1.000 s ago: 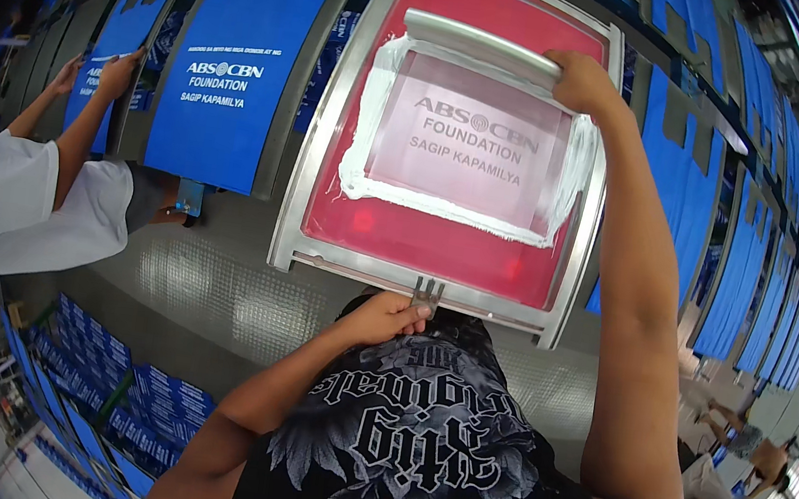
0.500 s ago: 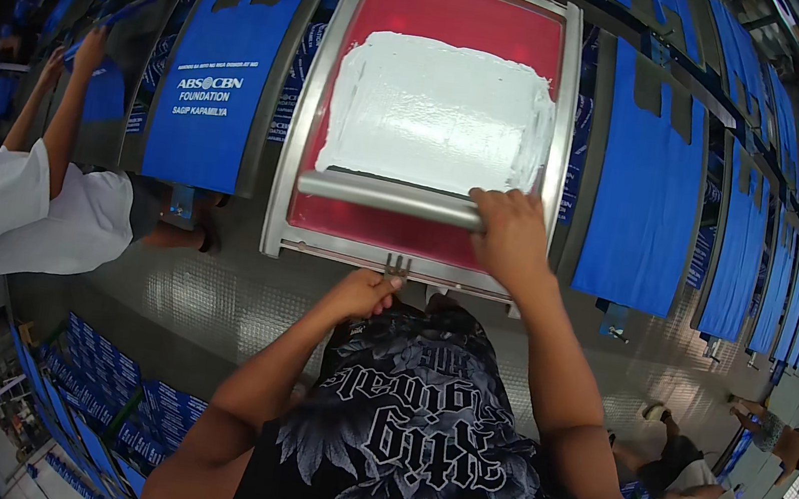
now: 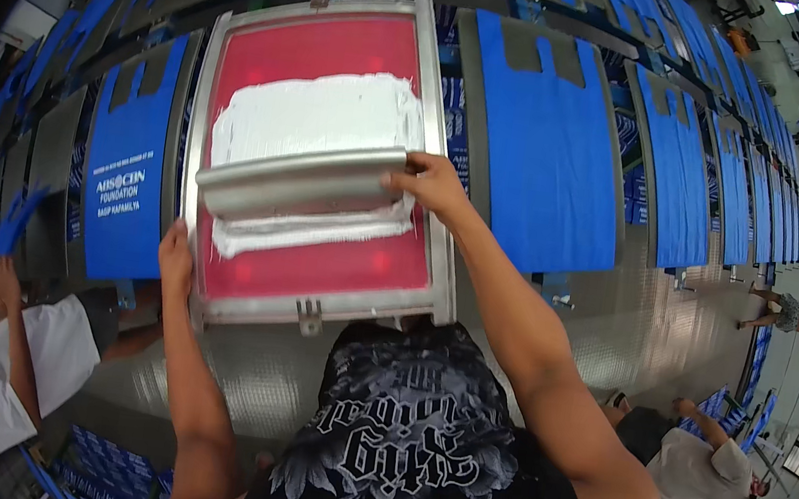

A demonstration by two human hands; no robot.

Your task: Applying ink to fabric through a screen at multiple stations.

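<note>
My right hand (image 3: 422, 185) grips the right end of a long silver squeegee (image 3: 292, 182), which lies across white paste (image 3: 312, 107) on a pink mesh screen (image 3: 366, 43) in a metal frame (image 3: 437, 83). Paste shows above and below the blade. My left hand (image 3: 175, 255) is closed at the lower left edge of the frame. A metal bracket (image 3: 308, 316) sticks out from the frame's front edge, to the right of that hand.
Rows of boards carrying blue flat bags (image 3: 549, 148) flank the frame, some printed white (image 3: 124, 193). A co-worker in white (image 3: 26, 362) handles blue fabric (image 3: 14, 224) at left. Other people (image 3: 703, 476) are at right. Stacked blue items (image 3: 103, 468) sit lower left.
The squeegee went from the screen's upper part down near the front, and is now partway back up. My left hand moved from the front bracket to the left side. The view has shifted.
</note>
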